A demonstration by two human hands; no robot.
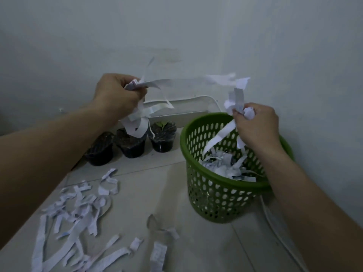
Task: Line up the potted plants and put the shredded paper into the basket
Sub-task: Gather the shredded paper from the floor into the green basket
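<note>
1. Left hand (117,95): raised above the potted plants, fingers curled tight round a bunch of paper strips (140,114); the strips trail down from the fist, and their lower ends hang in front of the middle pot.
2. Right hand (255,122): held over the far rim of the green basket (216,193), fingers and thumb pinching a second bunch of strips (238,103). Some strips stick up above the hand; others hang down inside the basket mouth.
3. Green basket: round, perforated, standing upright on the pale worktop (167,193), to the right of the pots. Shredded paper in the basket (225,165) lies directly below the right hand.
4. Potted plants (130,144): three dark pots in a row near the wall, left of the basket and below the left hand. The rightmost shows a small green leaf.
5. Loose shredded paper (78,209): scattered across the near left part of the worktop, below the left forearm, well apart from both hands and outside the basket.
6. A white cable (275,222) runs along the worktop beside the basket's right side.
</note>
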